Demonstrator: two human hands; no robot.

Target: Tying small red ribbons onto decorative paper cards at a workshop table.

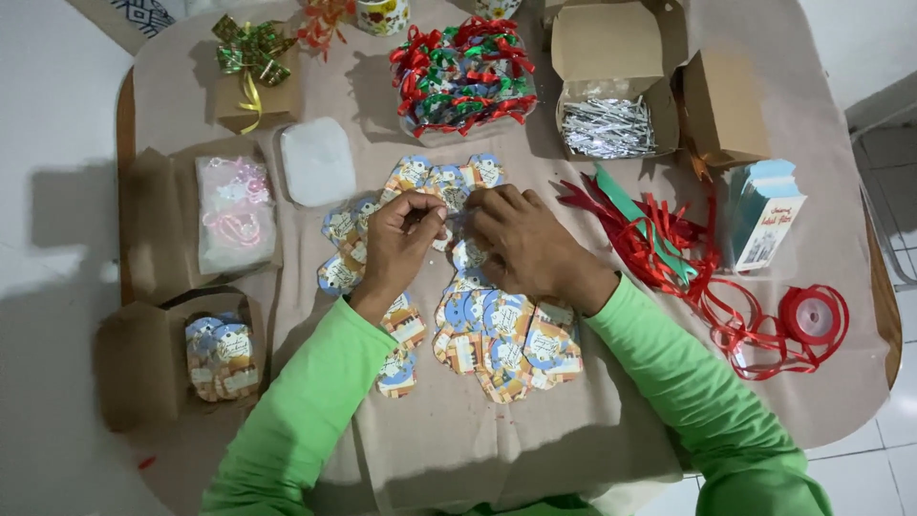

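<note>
Paper tags (497, 334) lie scattered in loose overlapping heaps on our cloth-covered worktop (535, 440). Our left hand (399, 239) is pinched narrow on something small; what it is we cannot tell. Our right hand (521, 244) is curled over the same spot, its grip hidden. In our judgement, a forearm sweep could scatter the tags, and the loose red ribbon (726, 287) beside our right sleeve could snag.

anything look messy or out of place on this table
Mostly the loose red ribbon: it has run off its red spool and lies tangled near the right edge. The printed paper gift tags lie in overlapping heaps around both hands, left and right. Nothing looks damaged.
</note>
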